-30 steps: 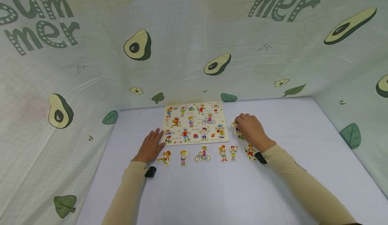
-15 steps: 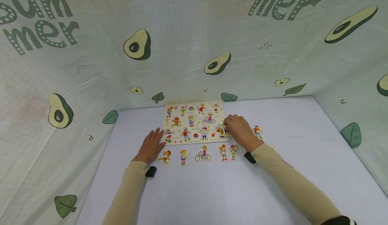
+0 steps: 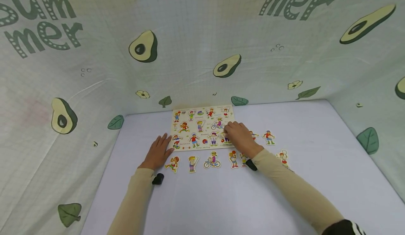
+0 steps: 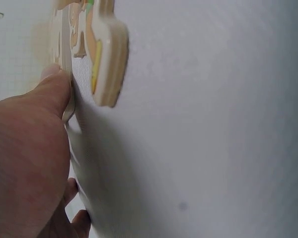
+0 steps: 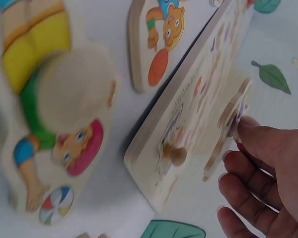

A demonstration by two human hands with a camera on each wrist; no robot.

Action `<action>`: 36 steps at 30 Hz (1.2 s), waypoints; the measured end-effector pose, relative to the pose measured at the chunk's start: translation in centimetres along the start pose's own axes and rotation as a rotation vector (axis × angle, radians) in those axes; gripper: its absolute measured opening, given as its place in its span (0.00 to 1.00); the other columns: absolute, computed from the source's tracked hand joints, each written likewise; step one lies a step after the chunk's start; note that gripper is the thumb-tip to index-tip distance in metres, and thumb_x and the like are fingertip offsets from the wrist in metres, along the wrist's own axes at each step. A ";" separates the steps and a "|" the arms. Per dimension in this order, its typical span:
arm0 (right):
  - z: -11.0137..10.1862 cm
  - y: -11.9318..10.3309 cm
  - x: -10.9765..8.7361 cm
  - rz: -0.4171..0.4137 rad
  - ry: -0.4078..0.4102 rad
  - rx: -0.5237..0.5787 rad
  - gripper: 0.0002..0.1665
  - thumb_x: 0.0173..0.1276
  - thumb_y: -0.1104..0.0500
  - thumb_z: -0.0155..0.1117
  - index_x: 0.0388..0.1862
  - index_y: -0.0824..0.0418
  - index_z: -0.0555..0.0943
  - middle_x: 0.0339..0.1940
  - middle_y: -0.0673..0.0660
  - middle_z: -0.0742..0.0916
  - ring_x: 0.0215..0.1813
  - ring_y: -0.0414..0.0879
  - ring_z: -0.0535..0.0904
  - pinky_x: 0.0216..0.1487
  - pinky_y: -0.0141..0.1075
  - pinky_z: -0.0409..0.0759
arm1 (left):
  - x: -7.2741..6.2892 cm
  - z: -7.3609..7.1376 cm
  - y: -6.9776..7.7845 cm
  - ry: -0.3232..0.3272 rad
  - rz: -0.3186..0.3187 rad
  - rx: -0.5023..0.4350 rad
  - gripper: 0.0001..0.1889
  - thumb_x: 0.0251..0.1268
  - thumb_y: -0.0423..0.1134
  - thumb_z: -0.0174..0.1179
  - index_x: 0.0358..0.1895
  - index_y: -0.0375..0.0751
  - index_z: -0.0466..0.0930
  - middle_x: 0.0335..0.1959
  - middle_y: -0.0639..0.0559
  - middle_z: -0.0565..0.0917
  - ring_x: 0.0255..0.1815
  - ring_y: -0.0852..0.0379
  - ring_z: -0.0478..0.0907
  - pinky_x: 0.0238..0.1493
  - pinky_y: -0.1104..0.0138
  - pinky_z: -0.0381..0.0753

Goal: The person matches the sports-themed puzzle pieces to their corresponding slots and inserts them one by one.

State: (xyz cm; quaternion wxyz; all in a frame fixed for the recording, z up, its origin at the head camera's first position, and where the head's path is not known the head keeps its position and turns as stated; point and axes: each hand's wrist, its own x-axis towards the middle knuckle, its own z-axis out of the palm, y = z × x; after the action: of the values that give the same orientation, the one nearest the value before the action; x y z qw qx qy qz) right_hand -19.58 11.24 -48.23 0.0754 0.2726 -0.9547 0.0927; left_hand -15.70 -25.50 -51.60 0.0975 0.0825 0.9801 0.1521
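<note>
A wooden peg puzzle board [image 3: 186,141] printed with sports figures lies at the back of the table. My left hand [image 3: 155,154] rests at its left edge, thumb [image 4: 52,89] against the side in the left wrist view. Over the board's lower right, my right hand [image 3: 242,136] pinches a puzzle piece [image 5: 226,129] between thumb and fingers. In the right wrist view this piece is tilted and raised off the board; its picture is mostly turned away. Below it, another piece with a round wooden knob [image 5: 176,156] sits on the board's corner.
Loose pieces lie in front: a runner [image 3: 172,164], a child with a stick [image 3: 192,164], a cyclist [image 3: 212,160] and a basketball player [image 3: 233,159]. To the right lie a helmeted figure [image 3: 269,137] and a tennis player [image 3: 283,156]. A printed cloth [image 3: 190,69] hangs behind.
My right hand has picked up a piece right of the board and carried it left, over the board's lower right. My left hand stays at the board's left edge.
</note>
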 end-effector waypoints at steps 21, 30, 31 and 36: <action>2.0 -2.9 3.1 -0.015 -0.100 0.017 0.10 0.76 0.56 0.70 0.50 0.60 0.84 0.52 0.55 0.87 0.58 0.53 0.82 0.60 0.48 0.80 | 0.1 0.0 0.0 -0.004 -0.006 -0.008 0.35 0.85 0.46 0.54 0.84 0.35 0.55 0.87 0.34 0.51 0.86 0.29 0.42 0.85 0.39 0.43; 2.4 -3.4 3.8 -0.014 -0.138 0.028 0.11 0.74 0.55 0.72 0.48 0.60 0.85 0.53 0.56 0.88 0.60 0.54 0.83 0.64 0.50 0.80 | 0.0 -0.2 0.1 -0.007 -0.002 -0.007 0.35 0.85 0.46 0.54 0.84 0.35 0.54 0.87 0.34 0.51 0.86 0.29 0.42 0.85 0.39 0.43; 2.5 -3.4 3.8 -0.013 -0.142 0.025 0.11 0.74 0.55 0.72 0.49 0.60 0.85 0.54 0.56 0.88 0.60 0.55 0.83 0.65 0.50 0.80 | 0.0 -0.2 0.2 -0.007 -0.003 -0.008 0.35 0.85 0.46 0.54 0.84 0.35 0.55 0.87 0.34 0.51 0.86 0.29 0.42 0.85 0.39 0.43; 2.9 -3.5 4.0 -0.008 -0.148 0.031 0.11 0.75 0.55 0.71 0.50 0.61 0.84 0.57 0.58 0.88 0.61 0.56 0.83 0.67 0.52 0.80 | 0.0 -0.1 0.2 -0.011 -0.011 -0.007 0.35 0.85 0.46 0.54 0.84 0.35 0.54 0.87 0.34 0.50 0.86 0.29 0.42 0.85 0.39 0.43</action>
State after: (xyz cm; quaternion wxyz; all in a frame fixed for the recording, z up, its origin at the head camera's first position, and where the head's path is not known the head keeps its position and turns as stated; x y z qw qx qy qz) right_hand -21.32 5.68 -49.76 0.0008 0.2836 -0.9550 0.0866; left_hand -15.75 -25.38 -51.42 0.1038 0.0776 0.9794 0.1547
